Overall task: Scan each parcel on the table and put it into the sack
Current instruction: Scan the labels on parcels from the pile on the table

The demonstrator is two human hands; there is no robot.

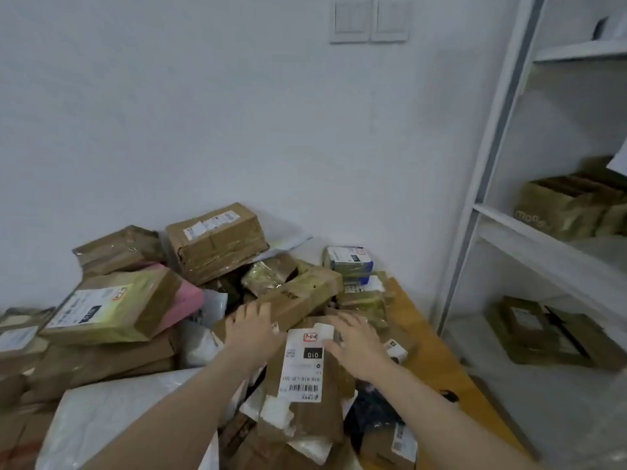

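One brown parcel (307, 398) with a white label is seen atop a heap (217, 242) of more than a dozen parcels on a wooden table (437, 354). Its long axis runs away from the viewer, barcode end nearest. Two hands are stretched over its far end, fingers straight and spread, nothing gripped: the left hand (252, 329) by the left corner, the right hand (356, 344) at the right. Bare wood is left only along the table's right edge, beside a shelf unit (529, 232).

The middle parcel's label (302, 364) reads "010", upside down. The left box's label (78, 308) also reads "010". A shelf carton (556, 212) shows "moo".
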